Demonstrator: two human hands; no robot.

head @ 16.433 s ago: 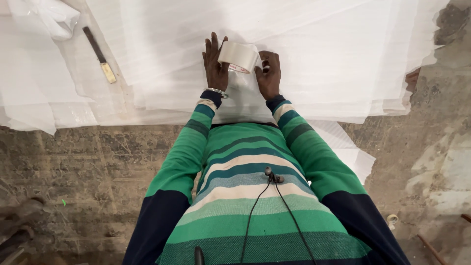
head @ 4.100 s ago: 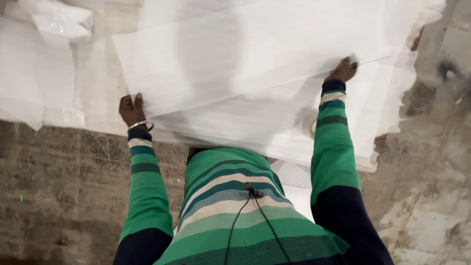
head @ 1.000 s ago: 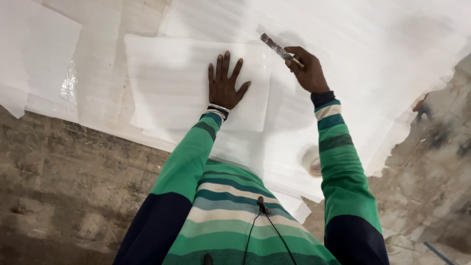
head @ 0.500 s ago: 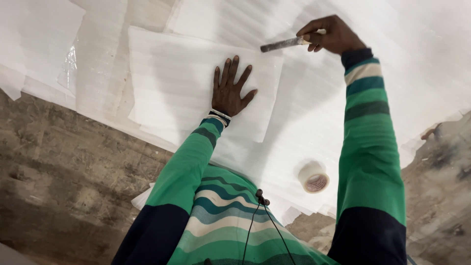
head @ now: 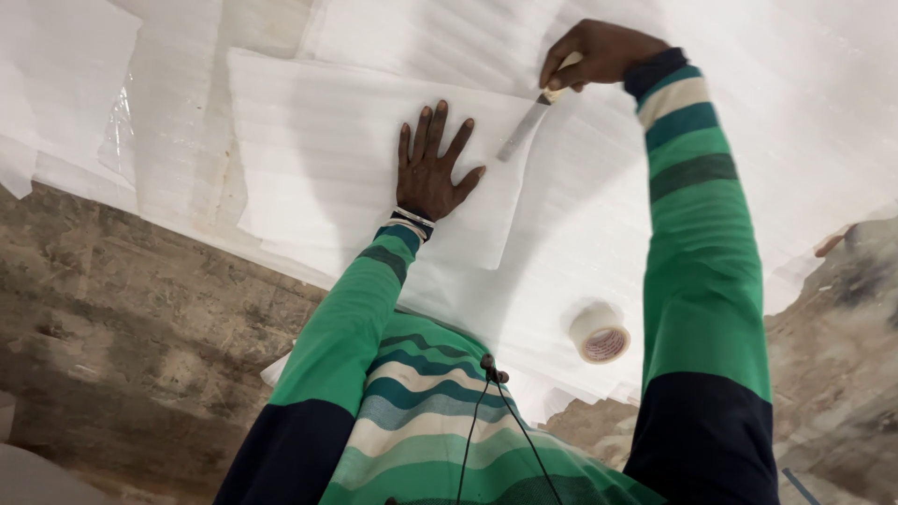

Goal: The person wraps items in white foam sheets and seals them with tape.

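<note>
Nearest the person, a roll of clear tape (head: 600, 334) lies on the wide white foam sheeting (head: 776, 168), this side of the folded white foam sheet (head: 318, 168). The left hand (head: 432, 168) is spread flat, pinning that folded sheet. Beyond its far right corner, the right hand (head: 599, 54) grips a slim metal-bladed knife (head: 526, 129), tip at the edge. It looks like cutting; next, probably a steady draw along the edge.

No packages, labels, signs or screens are in view.
</note>
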